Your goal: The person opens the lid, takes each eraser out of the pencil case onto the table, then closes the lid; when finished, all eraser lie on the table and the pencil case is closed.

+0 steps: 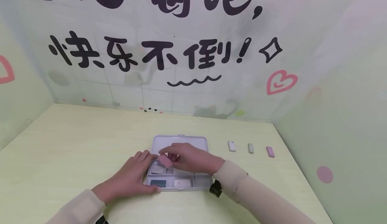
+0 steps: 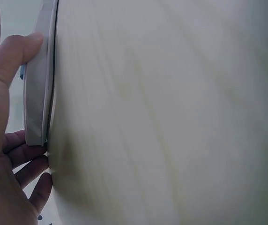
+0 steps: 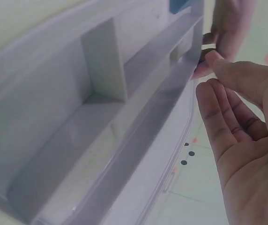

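A shallow clear plastic compartment box point(image 1: 199, 189) lies on the table with its lid point(image 1: 193, 141) open toward the wall. My left hand point(image 1: 128, 178) holds its left end; the left wrist view shows the thumb on the front wall and fingers around the corner. Over the back-left compartment, my right hand point(image 1: 190, 158) pinches a small pink eraser-like block point(image 1: 165, 160) between thumb and fingers. A dark blue block point(image 1: 158, 183) lies in the front-left compartment, a whitish one point(image 1: 182, 183) in the front middle, another whitish one point(image 1: 158, 169) in the back left. The right wrist hides part of the back row.
To the right of the box stand a white block point(image 1: 231, 146), a grey block point(image 1: 251, 148) and a pink block point(image 1: 270, 152), spaced in a row on the pale table point(image 1: 75, 143). Printed walls rise behind and at both sides.
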The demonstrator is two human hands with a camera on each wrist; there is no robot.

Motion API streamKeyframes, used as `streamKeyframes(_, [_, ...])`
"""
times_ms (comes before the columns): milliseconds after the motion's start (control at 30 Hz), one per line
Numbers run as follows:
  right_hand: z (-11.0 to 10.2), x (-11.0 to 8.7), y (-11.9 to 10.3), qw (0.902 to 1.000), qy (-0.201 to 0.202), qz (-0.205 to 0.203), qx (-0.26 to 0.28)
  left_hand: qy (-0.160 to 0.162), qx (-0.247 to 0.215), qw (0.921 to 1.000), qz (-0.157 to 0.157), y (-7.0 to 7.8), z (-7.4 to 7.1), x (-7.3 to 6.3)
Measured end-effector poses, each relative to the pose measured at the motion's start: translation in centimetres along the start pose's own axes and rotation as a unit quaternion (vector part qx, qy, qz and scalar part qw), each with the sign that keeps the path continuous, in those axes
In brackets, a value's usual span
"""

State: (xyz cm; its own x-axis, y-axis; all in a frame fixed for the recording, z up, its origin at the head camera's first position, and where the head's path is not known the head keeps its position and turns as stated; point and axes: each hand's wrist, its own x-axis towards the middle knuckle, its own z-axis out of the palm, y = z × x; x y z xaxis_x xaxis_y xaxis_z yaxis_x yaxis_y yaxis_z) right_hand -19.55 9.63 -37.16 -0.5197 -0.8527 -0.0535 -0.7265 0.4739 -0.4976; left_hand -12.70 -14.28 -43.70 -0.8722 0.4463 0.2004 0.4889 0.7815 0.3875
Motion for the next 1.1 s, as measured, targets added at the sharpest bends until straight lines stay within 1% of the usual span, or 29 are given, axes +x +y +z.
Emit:
streamKeyframes(67, [-0.1,-0.4,0.0,0.9983,0.012,0.018,0.053,-0.002,0.002,1.0,-0.001,0.0,0.0,0.0])
streamKeyframes(167, [-0.1,-1.1,0.0,0.992,0.033,0.038,0.116,-0.009,-0.001,0.9999,-0.005,0.1,-0.1,0.0])
streamKeyframes(300, [0.1,-1.8,0.1,0.9851,0.054,0.045,0.157,-0.014,-0.005,0.9998,-0.01,0.2,-0.2,0.1])
streamKeyframes(433, [0.2,-2.1,0.3,0.9783,0.071,0.052,0.188,-0.01,0.001,0.9999,-0.01,0.2,-0.1,0.1])
streamKeyframes(600, [0.2,-2.7,0.5,0.9724,0.082,0.069,0.207,-0.001,0.004,1.0,-0.006,0.2,0.0,0.0])
streamKeyframes(733, [0.1,-3.8,0.9,0.9699,0.086,0.085,0.211,0.004,0.005,1.0,-0.004,0.2,0.0,-0.1])
streamKeyframes(900, [-0.2,-6.2,1.9,0.9678,0.097,0.113,0.203,0.008,0.01,0.9999,-0.002,0.2,0.0,-0.2])
streamKeyframes(1100, [-0.5,-10.1,4.0,0.9631,0.108,0.145,0.199,0.01,0.015,0.9998,0.003,0.3,0.0,-0.1])
